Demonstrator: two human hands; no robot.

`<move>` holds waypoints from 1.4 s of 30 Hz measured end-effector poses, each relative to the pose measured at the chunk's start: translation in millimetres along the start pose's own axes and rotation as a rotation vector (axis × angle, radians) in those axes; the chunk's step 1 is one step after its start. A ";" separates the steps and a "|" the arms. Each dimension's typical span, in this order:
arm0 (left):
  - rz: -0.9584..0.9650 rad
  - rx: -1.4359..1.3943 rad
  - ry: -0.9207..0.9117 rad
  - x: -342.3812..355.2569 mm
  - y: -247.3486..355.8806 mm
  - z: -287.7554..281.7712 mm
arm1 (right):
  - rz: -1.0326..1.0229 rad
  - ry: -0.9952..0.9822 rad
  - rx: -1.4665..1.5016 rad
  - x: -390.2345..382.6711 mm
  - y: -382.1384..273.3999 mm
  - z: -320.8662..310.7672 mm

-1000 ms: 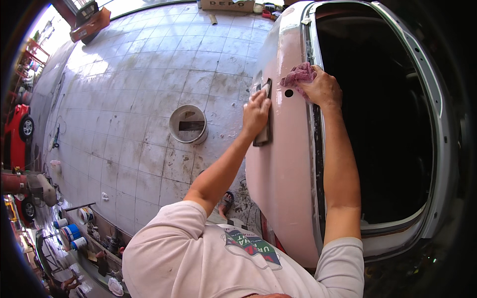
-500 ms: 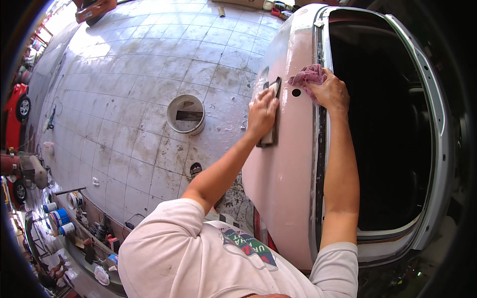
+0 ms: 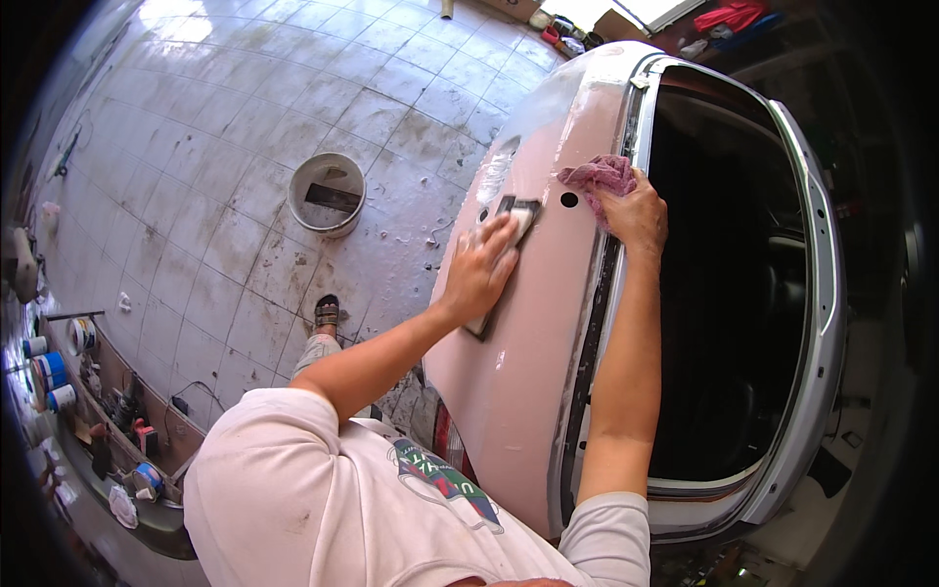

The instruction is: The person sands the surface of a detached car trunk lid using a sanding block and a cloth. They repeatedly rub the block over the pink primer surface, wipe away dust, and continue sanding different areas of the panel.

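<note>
My left hand [image 3: 481, 256] grips a long, narrow dark-edged sanding block [image 3: 518, 211] with a pale top, lying lengthwise on the pink-coated car panel [image 3: 509, 401]. Its outline is slightly blurred. My right hand [image 3: 633, 210] holds a crumpled pink cloth [image 3: 597, 176] against the panel's upper part, beside a round dark hole [image 3: 568, 200] and the window frame. Beyond the block, the panel has a pale, worn-looking recessed patch [image 3: 501, 161]. The dark window opening [image 3: 724, 274] lies to the right of both hands.
A bucket [image 3: 327, 162] with a dark piece inside stands on the tiled floor [image 3: 196, 196]. My sandaled foot [image 3: 327, 313] is below it. Paint cans and tools [image 3: 49, 372] crowd a ledge at lower left. Small items and boxes [image 3: 567, 29] lie at the top.
The view has shifted, so the car and bucket appear changed in position. My left hand with the block has moved slightly down along the panel; my right hand still holds the cloth.
</note>
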State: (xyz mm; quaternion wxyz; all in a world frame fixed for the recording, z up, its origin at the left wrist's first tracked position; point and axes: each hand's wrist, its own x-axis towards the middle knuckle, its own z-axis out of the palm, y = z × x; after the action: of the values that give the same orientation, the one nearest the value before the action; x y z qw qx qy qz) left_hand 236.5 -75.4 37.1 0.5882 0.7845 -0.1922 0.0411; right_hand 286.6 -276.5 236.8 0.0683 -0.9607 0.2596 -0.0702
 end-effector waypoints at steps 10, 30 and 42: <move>-0.164 -0.066 -0.049 126.9 -58.8 10.8 | -0.053 0.018 0.011 10.0 -9.6 2.2; -0.021 -0.057 0.058 -3.7 7.7 -4.1 | -0.061 0.055 0.023 5.6 5.8 4.9; -0.156 -0.008 0.030 -86.1 34.1 -2.1 | -0.189 0.008 0.153 -3.4 30.5 -1.5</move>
State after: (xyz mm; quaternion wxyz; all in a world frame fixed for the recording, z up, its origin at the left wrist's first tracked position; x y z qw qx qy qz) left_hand 145.4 -59.7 43.7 0.5957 0.7939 -0.1217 0.0060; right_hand 268.6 -301.0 232.8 0.1337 -0.9726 0.1623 -0.0996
